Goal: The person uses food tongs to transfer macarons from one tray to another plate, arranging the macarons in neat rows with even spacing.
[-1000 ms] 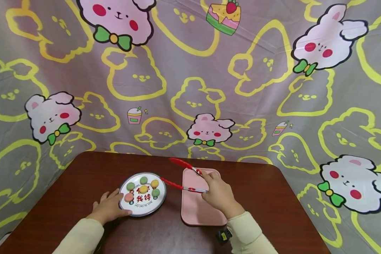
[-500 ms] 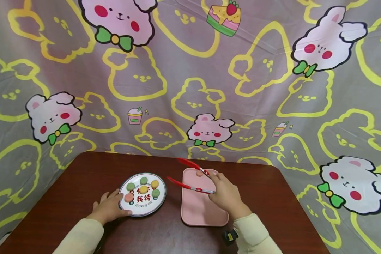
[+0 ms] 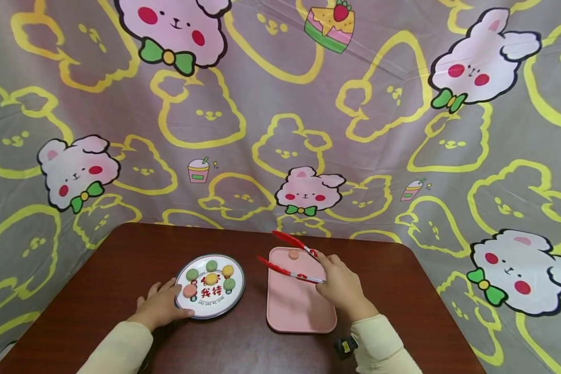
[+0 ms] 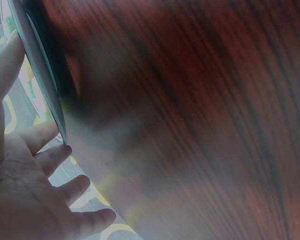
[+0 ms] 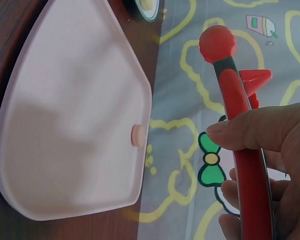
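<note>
On the white plate [image 3: 210,309] with red characters lie several macarons: green ones [image 3: 192,274], yellow ones [image 3: 211,279] and a pink one [image 3: 189,290]. My left hand [image 3: 159,306] rests at the plate's left rim, thumb and forefinger touching the edge, the other fingers spread. My right hand [image 3: 341,288] grips red-tipped tongs [image 3: 287,239] above the pink tray [image 3: 301,317]; their arms stand apart with nothing between the tips. A single pink macaron [image 3: 293,254] lies near the tray's far edge, and the right wrist view also shows this macaron [image 5: 138,135].
Plate and tray stand side by side on a dark brown wooden table [image 3: 243,343], with a strip of tabletop between them. A patterned cloth [image 3: 262,140] hangs behind the table and along both sides.
The tongs and my right hand have moved to the right, away from the plate. A pink macaron now shows on the tray. My left hand and the plate stay put.
</note>
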`<state>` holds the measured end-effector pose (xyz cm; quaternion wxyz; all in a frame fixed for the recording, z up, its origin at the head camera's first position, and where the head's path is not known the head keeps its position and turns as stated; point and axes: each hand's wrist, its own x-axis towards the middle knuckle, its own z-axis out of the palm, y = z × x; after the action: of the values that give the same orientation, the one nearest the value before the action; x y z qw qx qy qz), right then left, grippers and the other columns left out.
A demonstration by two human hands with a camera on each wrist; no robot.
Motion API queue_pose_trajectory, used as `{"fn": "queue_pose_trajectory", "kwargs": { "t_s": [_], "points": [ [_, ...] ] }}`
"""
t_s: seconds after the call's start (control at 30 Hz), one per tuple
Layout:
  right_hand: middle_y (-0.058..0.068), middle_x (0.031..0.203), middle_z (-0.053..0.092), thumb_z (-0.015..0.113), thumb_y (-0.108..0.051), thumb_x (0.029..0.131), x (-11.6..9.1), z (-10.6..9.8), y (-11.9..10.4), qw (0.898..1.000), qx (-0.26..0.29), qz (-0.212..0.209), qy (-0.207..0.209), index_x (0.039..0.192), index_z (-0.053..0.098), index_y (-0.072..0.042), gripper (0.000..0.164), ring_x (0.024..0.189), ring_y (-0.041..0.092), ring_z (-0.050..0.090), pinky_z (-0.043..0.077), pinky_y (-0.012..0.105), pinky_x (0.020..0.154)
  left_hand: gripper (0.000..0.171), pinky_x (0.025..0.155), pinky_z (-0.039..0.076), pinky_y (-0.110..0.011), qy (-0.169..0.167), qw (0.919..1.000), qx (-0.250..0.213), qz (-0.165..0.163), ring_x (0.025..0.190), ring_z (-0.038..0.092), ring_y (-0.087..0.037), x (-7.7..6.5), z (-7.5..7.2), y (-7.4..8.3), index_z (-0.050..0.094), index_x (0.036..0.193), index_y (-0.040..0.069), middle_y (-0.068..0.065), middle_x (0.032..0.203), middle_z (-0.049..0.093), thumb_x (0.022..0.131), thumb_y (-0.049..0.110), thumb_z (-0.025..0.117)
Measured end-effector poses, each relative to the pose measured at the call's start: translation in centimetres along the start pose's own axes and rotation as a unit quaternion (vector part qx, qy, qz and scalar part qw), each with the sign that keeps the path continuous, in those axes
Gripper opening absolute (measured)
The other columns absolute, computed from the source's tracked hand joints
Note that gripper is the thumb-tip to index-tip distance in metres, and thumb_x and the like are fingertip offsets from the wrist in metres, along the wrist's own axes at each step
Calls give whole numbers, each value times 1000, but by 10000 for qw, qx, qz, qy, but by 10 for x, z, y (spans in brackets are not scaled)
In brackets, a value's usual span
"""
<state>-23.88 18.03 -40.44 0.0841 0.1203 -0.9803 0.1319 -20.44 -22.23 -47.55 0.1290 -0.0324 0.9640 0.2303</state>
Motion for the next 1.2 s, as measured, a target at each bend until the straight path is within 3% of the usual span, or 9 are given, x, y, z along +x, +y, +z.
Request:
{"fn": "queue_pose_trajectory", "kwargs": {
  "t_s": [0.53,1.2],
  "points": [
    [12,112,60,76,-17,70,-1,4,20,9993,-78,294,-216,135,55,-9,69,91,28,62,51,49,66,95,96,14,-79,18,10000,92,18,129,18,-59,-1,0,1,49,132,-9,-35,144,31,69,56,79],
    [14,113,60,76,-16,70,3,12,41,9985,-37,437,-325,137,53,-7,71,92,30,62,50,49,62,96,96,14,-79,-5,10000,74,-24,130,17,-59,-1,0,2,49,133,-9,-35,145,31,69,56,79]
  ]
}}
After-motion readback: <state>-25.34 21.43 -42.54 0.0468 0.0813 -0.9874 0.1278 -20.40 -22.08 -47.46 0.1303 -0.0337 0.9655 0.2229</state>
